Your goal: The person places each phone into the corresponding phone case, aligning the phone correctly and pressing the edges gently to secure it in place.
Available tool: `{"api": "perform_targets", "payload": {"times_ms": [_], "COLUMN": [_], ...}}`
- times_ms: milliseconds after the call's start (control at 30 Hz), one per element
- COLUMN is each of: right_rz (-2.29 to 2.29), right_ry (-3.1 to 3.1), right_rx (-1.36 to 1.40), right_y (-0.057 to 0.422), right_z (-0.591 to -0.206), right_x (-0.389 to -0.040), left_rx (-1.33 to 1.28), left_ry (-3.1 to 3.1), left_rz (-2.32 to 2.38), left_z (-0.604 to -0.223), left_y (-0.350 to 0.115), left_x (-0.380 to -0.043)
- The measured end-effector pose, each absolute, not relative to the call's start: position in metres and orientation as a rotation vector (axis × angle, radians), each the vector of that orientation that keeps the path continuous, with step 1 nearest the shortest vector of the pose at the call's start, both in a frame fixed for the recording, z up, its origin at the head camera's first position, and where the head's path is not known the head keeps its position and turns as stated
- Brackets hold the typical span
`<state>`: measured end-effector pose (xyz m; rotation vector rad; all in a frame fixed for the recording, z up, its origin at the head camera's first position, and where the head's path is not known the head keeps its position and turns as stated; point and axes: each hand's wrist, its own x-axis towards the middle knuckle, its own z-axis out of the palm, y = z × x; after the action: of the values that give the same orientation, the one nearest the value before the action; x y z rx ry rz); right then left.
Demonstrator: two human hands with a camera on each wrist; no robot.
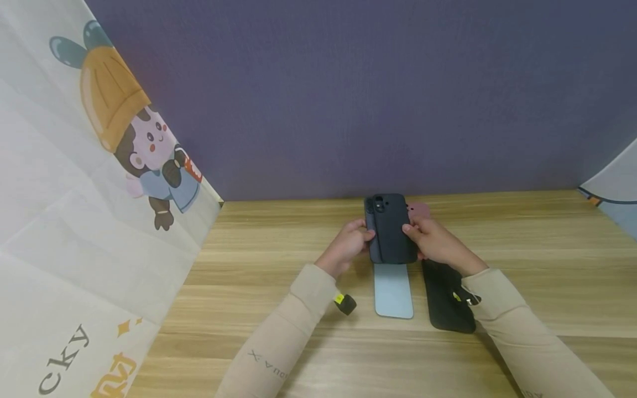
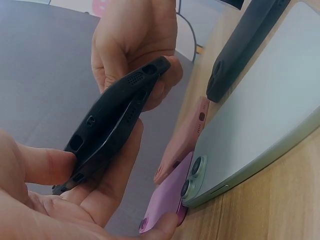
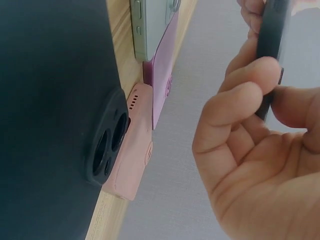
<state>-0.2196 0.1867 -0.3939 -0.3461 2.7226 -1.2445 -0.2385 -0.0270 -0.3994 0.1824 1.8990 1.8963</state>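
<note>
Both hands hold a pair of black phone cases up off the table, in the middle of the head view. The front case (image 1: 395, 235) overlaps a second dark case (image 1: 375, 251) that shows along its left side. My left hand (image 1: 348, 243) pinches the left edge between thumb and fingers. On the right edge, my right hand (image 1: 438, 240) grips with its thumb on the face and fingers behind. Seen end-on in the left wrist view, the cases (image 2: 112, 122) lie against each other with a gap between them. In the right wrist view, a narrow edge shows between fingers and thumb.
Below the hands a pale green phone (image 1: 393, 293) lies on the wooden table (image 1: 249, 276). Right of it lies a black phone case (image 1: 445, 304), partly under the right wrist. A pink case (image 1: 420, 210) and a purple phone (image 2: 172, 197) lie behind, near a grey-blue partition (image 1: 348, 99).
</note>
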Motion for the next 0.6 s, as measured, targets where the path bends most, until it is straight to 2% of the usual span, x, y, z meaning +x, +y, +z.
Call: {"api": "perform_targets", "payload": {"times_ms": [600], "right_rz": [-1.262], "right_ry": [2.695], "right_rx": [-0.367], "right_y": [0.1872], "right_z": [-0.3914], "right_x": [-0.2188], "left_rx": [0.23], "left_ry": [1.897], "left_rz": [1.886], "left_z": [-0.4009], "left_y": [-0.0277], "left_x": [-0.2373]}}
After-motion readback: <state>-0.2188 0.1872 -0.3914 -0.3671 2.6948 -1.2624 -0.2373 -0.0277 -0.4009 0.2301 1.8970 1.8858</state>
